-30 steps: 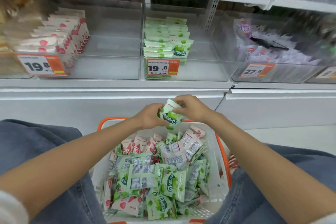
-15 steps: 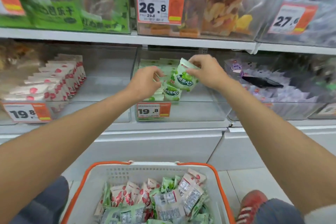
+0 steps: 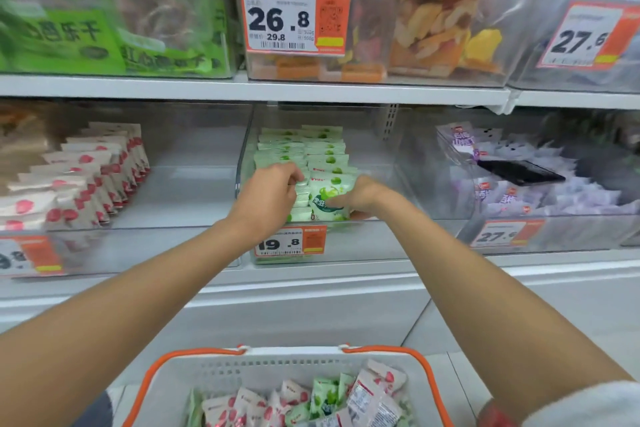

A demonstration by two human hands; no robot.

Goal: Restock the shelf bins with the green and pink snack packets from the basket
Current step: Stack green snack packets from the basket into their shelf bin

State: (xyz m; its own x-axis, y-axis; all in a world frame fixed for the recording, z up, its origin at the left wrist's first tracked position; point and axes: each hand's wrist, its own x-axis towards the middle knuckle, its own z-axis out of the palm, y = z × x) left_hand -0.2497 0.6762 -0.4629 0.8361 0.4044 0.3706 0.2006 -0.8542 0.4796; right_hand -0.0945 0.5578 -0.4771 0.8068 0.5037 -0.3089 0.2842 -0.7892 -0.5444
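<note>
Head view showed a green packet (image 3: 327, 199) pinched by the right hand (image 3: 362, 199) at the front of the middle bin (image 3: 381, 243), against its green row (image 3: 301, 152). The left hand (image 3: 266, 199) curled against that row, grip unclear. The basket (image 3: 194, 355) held many mixed packets (image 3: 322, 399), so restocking seemed far from finished.

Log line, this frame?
right hand: grips green plastic snack packet | left hand: touches green packet row | site: clear plastic shelf bin

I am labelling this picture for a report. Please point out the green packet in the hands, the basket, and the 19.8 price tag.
green packet (image 3: 322, 191), head view, on its printed front.
basket (image 3: 381, 351), head view, on its orange rim.
19.8 price tag (image 3: 280, 244), head view, on its white part with the digits.
</note>
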